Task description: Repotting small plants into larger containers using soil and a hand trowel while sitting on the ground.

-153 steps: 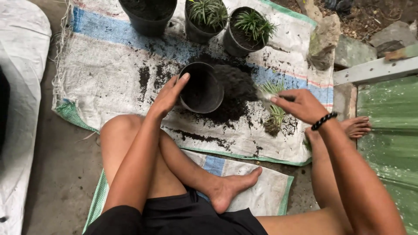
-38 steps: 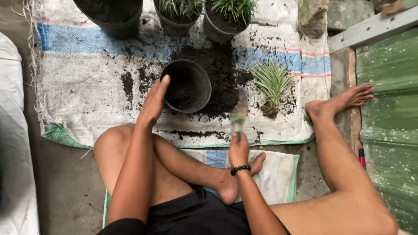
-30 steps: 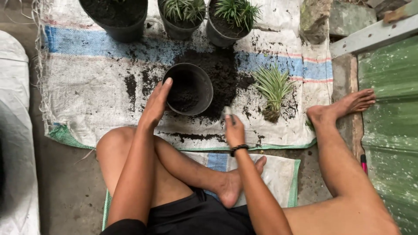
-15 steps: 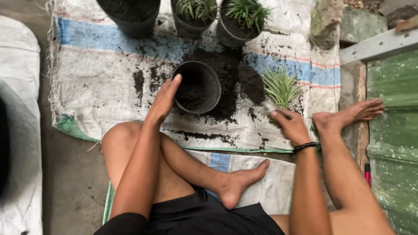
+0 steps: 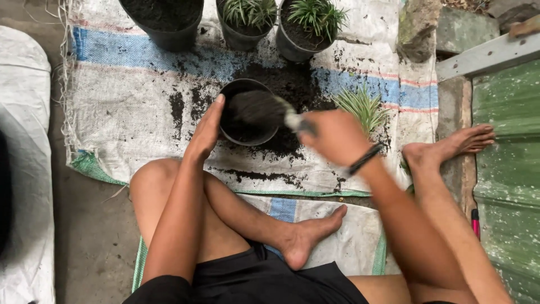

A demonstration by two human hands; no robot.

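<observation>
Two bare hands are at work over a dirty woven sack (image 5: 129, 118) spread on the ground, and I am looking straight down on them from the head camera. My left hand (image 5: 206, 130) lies flat and open against the near left side of a small black pot (image 5: 247, 119), fingers stretched up along its rim, touching it. My right hand (image 5: 335, 137) is clenched around the pale handle of a scoop (image 5: 264, 109) — blurred, so I cannot tell its exact make. The scoop's dark, soil-laden head sits over the mouth of the pot, just beside the left fingertips. A black bead bracelet (image 5: 364, 159) circles the right wrist.

The pot stands between the two hands, partly filled with dark soil. A heap of loose soil (image 5: 292, 90) lies on the sack just beyond the pot and the right hand. Just past the right hand, to its right, a small striped-leaf plant (image 5: 364, 107) lies on the sack — bare-rooted as far as I can tell.

Farther from both hands, along the far edge of the sack, stand three more black pots: a soil-filled one (image 5: 163, 19) beyond the left hand, and two planted ones (image 5: 244, 22) (image 5: 306, 25) beside it. My bare legs are folded below the hands.
</observation>
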